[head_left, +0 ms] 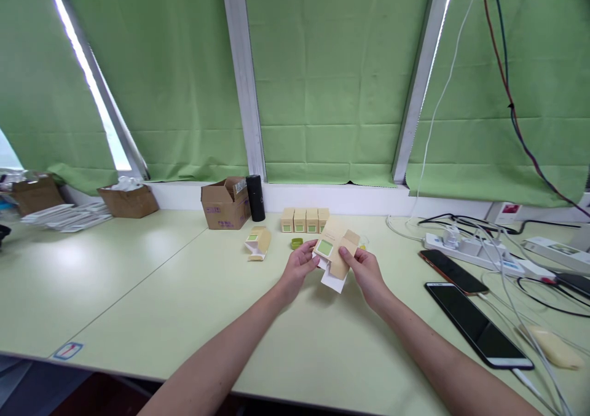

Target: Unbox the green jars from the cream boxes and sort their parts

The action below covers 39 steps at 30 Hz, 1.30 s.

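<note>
Both my hands hold a small tan carton [335, 253] with a green square on its front, its flaps unfolded, just above the pale green table [184, 293]. My left hand [299, 268] pinches the carton's left side. My right hand [362, 268] grips its right side and lower flap. A white flap sticks out below the carton. Behind it stands a row of several closed tan cartons [305, 220]. Another opened carton [258, 243] lies to the left, and a small green lid-like piece [296, 243] rests beside it.
An open cardboard box [225, 204] and a black cylinder [255, 198] stand at the back. Two phones [477, 324] [453, 271], a power strip [479, 250] and cables lie at the right. More boxes [129, 200] and papers sit far left. Green blinds cover the windows.
</note>
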### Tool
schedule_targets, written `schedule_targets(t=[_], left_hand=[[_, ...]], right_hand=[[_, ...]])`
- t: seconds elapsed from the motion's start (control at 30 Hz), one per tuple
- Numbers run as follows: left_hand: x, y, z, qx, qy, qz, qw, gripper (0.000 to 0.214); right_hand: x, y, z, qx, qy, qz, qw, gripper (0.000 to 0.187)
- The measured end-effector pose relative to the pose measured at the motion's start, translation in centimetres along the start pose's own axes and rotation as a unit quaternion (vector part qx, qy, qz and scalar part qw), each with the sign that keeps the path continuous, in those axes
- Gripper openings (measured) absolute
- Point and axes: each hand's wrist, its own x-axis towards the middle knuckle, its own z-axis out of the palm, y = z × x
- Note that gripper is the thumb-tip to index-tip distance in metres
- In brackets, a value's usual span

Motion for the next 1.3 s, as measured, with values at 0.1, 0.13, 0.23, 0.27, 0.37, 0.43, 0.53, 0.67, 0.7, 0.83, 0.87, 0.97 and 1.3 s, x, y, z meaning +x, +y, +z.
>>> schedule_targets(t=[0.1,0.13,0.23,0.27,0.37,0.43,0.53,0.67,0.7,0.83,0.87,0.97,1.3], left_hand=[[-0.1,0.2,0.0,-0.033,-0.016,-0.03,0.999,0.059],[-0.1,0.2,0.1,-0.042,-0.022,-0.037,0.998,0.057],[-0.1,0.3,0.2,-0.064,-0.036,-0.046,0.996,0.055],[-0.1,0.3,0.2,-0.068,-0.038,-0.048,0.996,0.055],[-0.1,0.3,0.3,-0.067,-0.038,-0.047,0.996,0.056],[-0.2,0.3,0.4,-0.057,-0.032,-0.044,0.997,0.057],[-0.1,0.3,0.4,-0.02,-0.013,-0.032,0.999,0.061],[0.0,0.4,0.5,0.059,0.028,-0.007,0.998,0.061],[0.1,0.4,0.5,0.074,0.034,-0.003,0.997,0.058],[0.2,0.4,0.4,0.114,0.046,0.018,0.992,0.046],[0.3,0.4,0.4,0.127,0.053,0.027,0.99,0.044],[0.2,0.6,0.3,0.169,0.078,0.06,0.981,0.038],[-0.7,2.0,-0.4,0.398,0.087,0.325,0.853,0.014]], right_hand=[[0.1,0.2,-0.2,-0.011,0.014,-0.003,1.0,0.058],[0.2,0.2,-0.2,-0.017,0.019,-0.005,1.0,0.058],[0.2,0.0,-0.3,-0.023,0.022,-0.011,0.999,0.058],[0.2,-0.1,-0.3,-0.021,0.021,-0.013,0.999,0.057],[0.2,-0.2,-0.3,-0.019,0.018,-0.019,0.999,0.056],[0.2,-0.1,-0.3,-0.023,0.021,-0.015,0.999,0.056],[0.1,0.2,-0.2,-0.027,0.025,-0.013,0.999,0.058],[0.0,0.4,0.0,-0.029,0.021,-0.03,0.999,0.062],[-0.1,0.4,0.1,-0.031,0.018,-0.034,0.999,0.063],[-0.2,0.5,0.2,-0.042,0.005,-0.048,0.998,0.062],[-0.2,0.5,0.2,-0.046,0.005,-0.051,0.998,0.062],[0.0,0.6,0.0,-0.062,0.005,-0.08,0.995,0.058],[1.3,2.2,-1.9,-0.103,0.063,-0.116,0.986,0.039]])
